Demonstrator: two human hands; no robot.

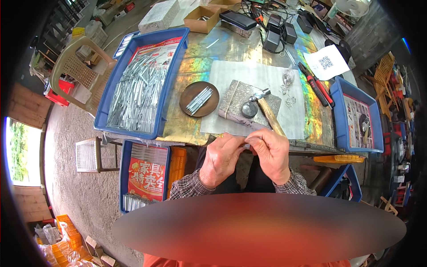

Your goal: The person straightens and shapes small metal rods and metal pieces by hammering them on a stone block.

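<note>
My left hand (219, 160) and my right hand (272, 155) meet just over the table's near edge, fingertips pinched together. Whatever lies between the fingers is too small or hidden to make out. Ahead of them a rough stone block (232, 99) rests on a white sheet (296, 127). On the block sit a round dark metal piece (249, 110) and a hammer (271, 116), its wooden handle slanting toward my right hand. Left of the block, a brown round dish (187, 92) holds several thin silvery metal strips (200, 101). A tangle of fine wire or chain (288, 80) lies on the sheet's right.
A large blue tray (161, 95) full of metal strips stands at the left. Red-handled cutters (316, 86) lie near another blue tray (341, 120) at the right. Cardboard boxes (201, 20) and black adapters (272, 38) occupy the back. Below left is a lower blue tray (124, 178).
</note>
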